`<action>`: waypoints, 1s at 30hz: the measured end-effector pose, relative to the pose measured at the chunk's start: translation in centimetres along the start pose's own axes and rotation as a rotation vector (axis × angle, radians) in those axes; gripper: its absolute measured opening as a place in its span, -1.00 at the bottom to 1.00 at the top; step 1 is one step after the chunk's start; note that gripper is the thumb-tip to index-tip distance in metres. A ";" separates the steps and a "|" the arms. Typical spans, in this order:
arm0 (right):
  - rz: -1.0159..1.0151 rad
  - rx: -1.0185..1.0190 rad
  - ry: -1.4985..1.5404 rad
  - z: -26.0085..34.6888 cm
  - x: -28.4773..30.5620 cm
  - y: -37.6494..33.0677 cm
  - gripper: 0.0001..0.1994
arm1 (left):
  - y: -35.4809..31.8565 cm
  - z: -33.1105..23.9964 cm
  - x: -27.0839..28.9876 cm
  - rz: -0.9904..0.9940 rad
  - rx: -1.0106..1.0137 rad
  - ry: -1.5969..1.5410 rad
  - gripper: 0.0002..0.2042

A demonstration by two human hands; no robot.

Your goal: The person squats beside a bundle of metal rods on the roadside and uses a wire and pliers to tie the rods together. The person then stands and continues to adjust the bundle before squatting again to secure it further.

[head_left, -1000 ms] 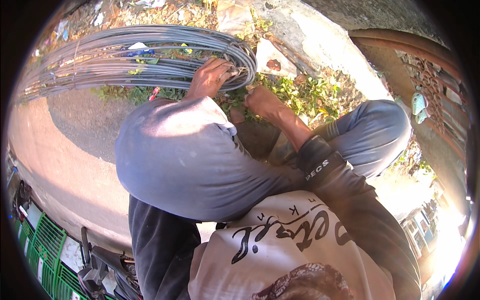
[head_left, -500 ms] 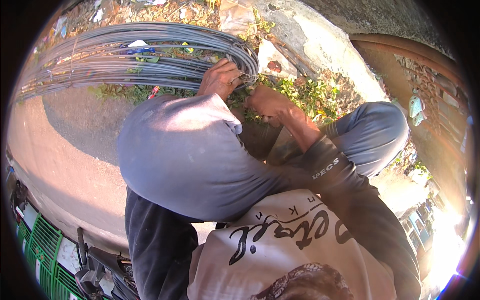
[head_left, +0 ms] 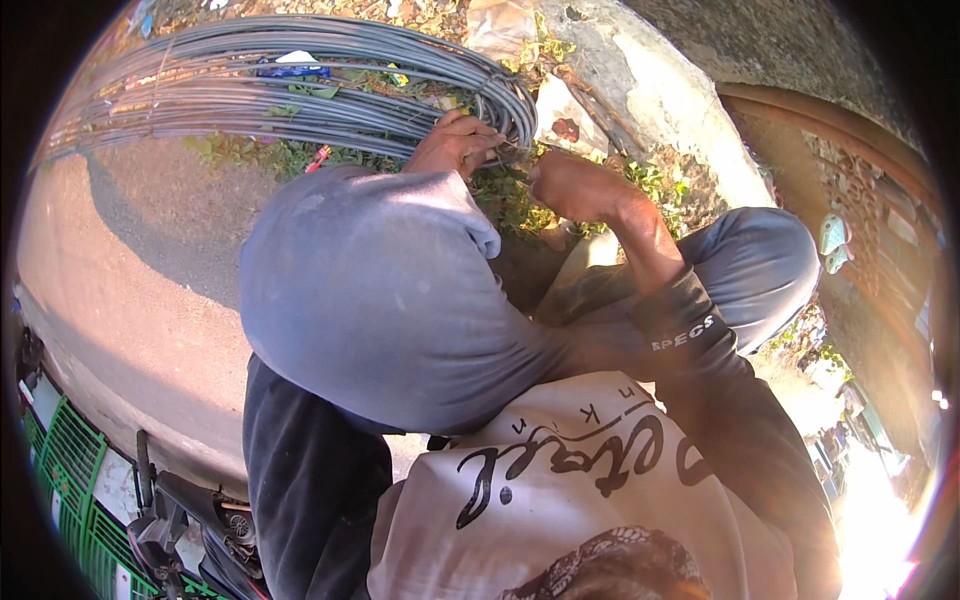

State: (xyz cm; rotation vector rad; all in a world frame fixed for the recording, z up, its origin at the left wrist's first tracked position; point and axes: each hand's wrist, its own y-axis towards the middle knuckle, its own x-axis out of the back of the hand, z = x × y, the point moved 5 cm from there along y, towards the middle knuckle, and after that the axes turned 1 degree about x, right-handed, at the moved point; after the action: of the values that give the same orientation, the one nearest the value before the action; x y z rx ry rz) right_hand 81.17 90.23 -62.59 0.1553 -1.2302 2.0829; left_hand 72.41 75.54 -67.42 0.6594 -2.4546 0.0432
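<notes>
A long bundle of thin grey metal rods (head_left: 300, 35) lies on the ground at the far left and bends round in a tight loop at its right end. My left hand (head_left: 455, 145) is closed on the lower strands beside that bend, fingers curled toward the right. Just right of it, my right hand (head_left: 580, 187) is a fist near the loop's end. What it grips, if anything, is hidden by its own fingers. A small gap separates the two hands, with some thin strands there too blurred to make out.
My bent knees in grey-blue trousers (head_left: 370, 290) frame the work. Weeds (head_left: 655, 185) and litter lie around the bundle. A pale concrete slab (head_left: 690, 130) runs along the right, by a rusty metal frame (head_left: 800, 110). A green metal grille (head_left: 70, 460) and a motorbike (head_left: 185, 530) stand lower left.
The bundle and ground appear slightly higher in the picture and farther right. My right fist has moved a little right and stays near the loop; my left hand keeps its hold.
</notes>
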 end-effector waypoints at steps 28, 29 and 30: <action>-0.171 0.027 0.098 -4.6 4.1 5.0 -0.68 | 0.1 0.1 -0.8 0.090 0.011 0.022 -0.63; -0.157 -0.022 0.175 -4.9 3.6 4.8 -0.66 | -0.1 0.1 -0.7 0.065 0.006 0.024 -0.63; -0.143 -0.072 0.253 -5.1 2.9 4.5 -0.64 | -0.3 0.1 -0.7 0.064 0.008 0.031 -0.63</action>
State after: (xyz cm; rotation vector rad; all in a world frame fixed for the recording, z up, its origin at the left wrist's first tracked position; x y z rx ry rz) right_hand 77.42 94.50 -67.30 -0.0504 -1.1046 1.8680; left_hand 72.96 75.60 -67.89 0.5798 -2.4462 0.0880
